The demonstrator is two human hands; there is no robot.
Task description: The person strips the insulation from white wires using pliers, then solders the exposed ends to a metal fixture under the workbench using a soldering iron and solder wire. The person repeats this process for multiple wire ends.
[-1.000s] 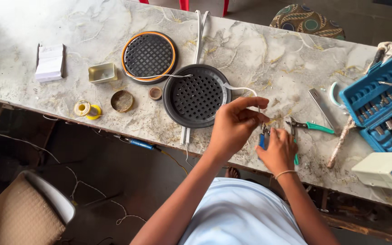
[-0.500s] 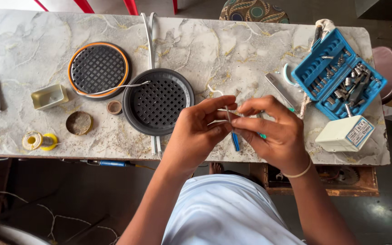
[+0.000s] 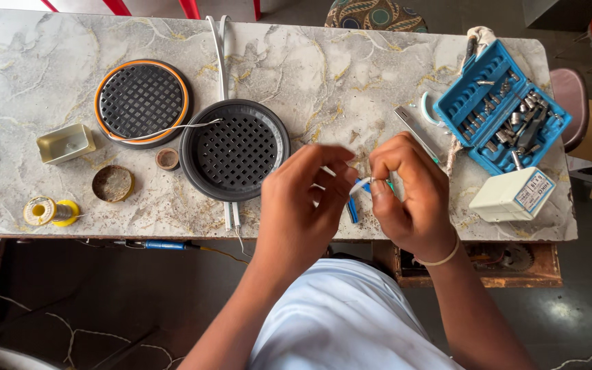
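Head view, looking down over a marbled tabletop. Both hands are raised just above its near edge, meeting over a thin white wire. Left hand: fingers curled, thumb and forefinger pinching one end of the wire. Right hand: closed on the other end, and it seems to hold a small blue-handled tool too; the grip on that is partly hidden.

Handling, as a judgement: the wire looks light, limp and easily kinked, with a slippery sleeve. Best taken close to the end being worked, between fingertips, with little slack between the two hands.

Nearby: black round speaker grille with its own white lead, orange-rimmed grille, solder spool, small round tin, blue bit case, white box.

Against half a second ago: hands sit a little further apart, the wire drawn out more between them; the view has shifted so the tabletop items lie further right.
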